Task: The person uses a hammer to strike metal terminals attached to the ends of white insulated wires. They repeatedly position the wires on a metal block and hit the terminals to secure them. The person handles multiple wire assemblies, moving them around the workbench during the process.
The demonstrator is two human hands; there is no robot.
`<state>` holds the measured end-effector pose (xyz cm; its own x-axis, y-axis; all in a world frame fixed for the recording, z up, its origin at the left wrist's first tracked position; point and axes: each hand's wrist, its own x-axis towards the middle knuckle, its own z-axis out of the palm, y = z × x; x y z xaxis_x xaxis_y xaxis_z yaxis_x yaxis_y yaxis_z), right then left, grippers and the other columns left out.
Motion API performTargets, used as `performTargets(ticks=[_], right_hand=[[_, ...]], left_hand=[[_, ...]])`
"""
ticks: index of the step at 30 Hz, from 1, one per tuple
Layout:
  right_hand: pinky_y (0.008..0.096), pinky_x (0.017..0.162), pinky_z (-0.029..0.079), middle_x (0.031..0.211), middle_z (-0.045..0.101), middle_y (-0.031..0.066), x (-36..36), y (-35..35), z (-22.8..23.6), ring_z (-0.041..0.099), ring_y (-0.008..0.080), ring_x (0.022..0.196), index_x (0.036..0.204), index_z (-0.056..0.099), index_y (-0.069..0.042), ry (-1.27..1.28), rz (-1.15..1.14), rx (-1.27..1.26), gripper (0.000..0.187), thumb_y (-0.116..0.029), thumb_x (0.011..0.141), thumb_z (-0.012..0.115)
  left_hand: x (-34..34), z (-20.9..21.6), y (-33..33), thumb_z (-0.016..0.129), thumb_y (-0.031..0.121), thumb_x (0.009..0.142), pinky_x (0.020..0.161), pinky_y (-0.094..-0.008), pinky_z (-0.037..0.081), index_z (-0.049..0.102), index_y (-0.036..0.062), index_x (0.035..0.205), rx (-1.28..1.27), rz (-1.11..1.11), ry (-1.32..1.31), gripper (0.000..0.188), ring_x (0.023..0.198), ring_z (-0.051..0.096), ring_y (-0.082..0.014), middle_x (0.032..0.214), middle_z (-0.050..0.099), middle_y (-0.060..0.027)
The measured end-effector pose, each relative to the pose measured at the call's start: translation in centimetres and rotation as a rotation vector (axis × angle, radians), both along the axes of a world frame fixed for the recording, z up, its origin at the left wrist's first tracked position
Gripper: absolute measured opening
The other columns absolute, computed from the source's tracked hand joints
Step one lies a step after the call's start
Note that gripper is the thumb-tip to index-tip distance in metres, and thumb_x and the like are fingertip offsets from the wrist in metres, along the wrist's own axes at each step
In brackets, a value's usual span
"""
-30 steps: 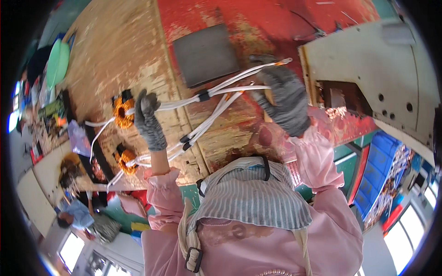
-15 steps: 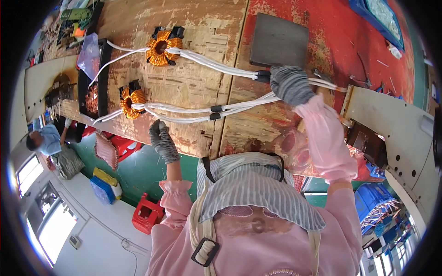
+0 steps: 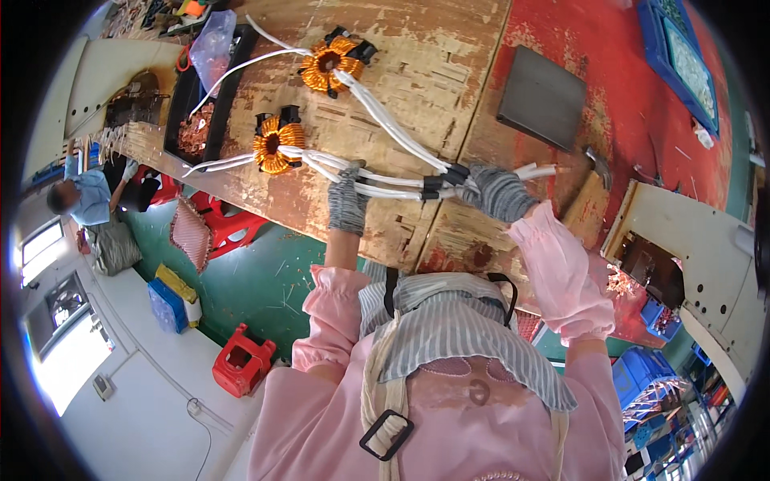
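Observation:
Two copper-wound ring coils with black clips lie on the worktable [image 3: 417, 56]: a farther coil [image 3: 329, 62] and a nearer coil [image 3: 274, 146]. White sleeved cables [image 3: 393, 128] run rightward from the farther one to a black sleeve [image 3: 455, 174]. The nearer coil's white cables [image 3: 393, 191] pass under my left hand [image 3: 347, 200], gloved in grey knit, its fingers closed around them. My right hand [image 3: 499, 194], also gloved, is closed on the cable bundle just right of the black sleeves. Beyond it the cable ends [image 3: 536, 171] stick out. Its fingertips are partly hidden.
A dark square plate [image 3: 543, 96] and a hammer [image 3: 589, 188] lie on the right. At the left stands a black tray [image 3: 172, 140] with copper scraps; a blue bin [image 3: 651, 48] is far right. Machines flank both sides. A person [image 3: 88, 196] sits at the far left.
My left hand has come up from the table edge and taken hold of the nearer coil's cables. My right hand has brought the farther coil's cables nearer, beside the other cables. The view has shifted.

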<state>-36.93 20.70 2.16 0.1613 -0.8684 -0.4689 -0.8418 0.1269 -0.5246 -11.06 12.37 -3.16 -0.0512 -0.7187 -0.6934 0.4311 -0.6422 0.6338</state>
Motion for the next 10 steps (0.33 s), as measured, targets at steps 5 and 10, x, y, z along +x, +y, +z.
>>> performTargets(ticks=[5,10], right_hand=[[0.0334,0.072,0.048,0.095,0.058,0.0145,2.8,2.2,3.5,0.058,0.0271,0.087,0.118,0.041,-0.002,-0.283,-0.118,0.117,0.063,-0.039,0.072,0.066],[0.0323,0.076,0.048,0.091,0.056,0.0051,2.3,5.4,6.2,0.057,0.0166,0.089,0.128,0.034,-0.009,-0.597,-0.267,0.166,0.066,-0.024,0.073,0.067]], left_hand=[[0.2,2.4,0.2,0.055,0.013,0.082,0.061,-0.0262,0.049,0.057,-0.0023,0.094,-0.063,-0.138,0.065,0.02,0.068,0.056,-0.0164,0.078,0.058,-0.0082],[-0.4,5.8,2.9,0.058,0.022,0.082,0.065,-0.0325,0.051,0.053,0.0012,0.1,-0.046,-0.381,0.09,0.028,0.072,0.058,-0.0223,0.083,0.058,-0.0079]])
